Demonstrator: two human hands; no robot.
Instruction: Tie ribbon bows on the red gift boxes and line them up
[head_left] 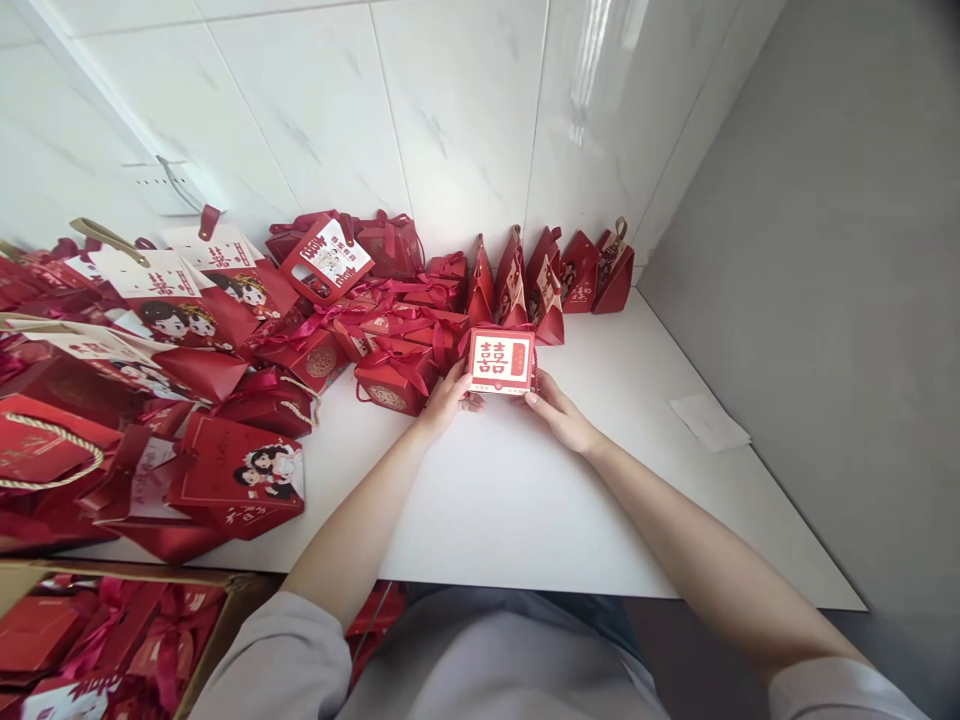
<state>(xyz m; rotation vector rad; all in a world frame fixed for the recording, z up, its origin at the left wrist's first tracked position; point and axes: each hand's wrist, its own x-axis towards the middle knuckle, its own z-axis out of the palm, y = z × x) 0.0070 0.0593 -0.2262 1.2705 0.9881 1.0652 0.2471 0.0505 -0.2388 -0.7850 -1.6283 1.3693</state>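
Note:
Between both hands is a small red and white gift box (501, 362) with red double-happiness characters on its face and a red cord at its side. My left hand (450, 395) grips its left lower corner, thumb on the front. From the other side, my right hand (559, 408) holds the right lower corner, with the thumb at the front edge. Just behind and left of it are red ribbon-tied boxes (396, 375). Upright triangular red gift boxes (545, 290) stand in a row against the wall beyond it.
Many red gift bags and boxes (240, 475) crowd the left of the white table (525, 520). A white paper slip (709, 420) lies at the right. Below the table's left front edge, a cardboard carton (217, 640) holds more red boxes. A grey panel (840, 300) borders the right side.

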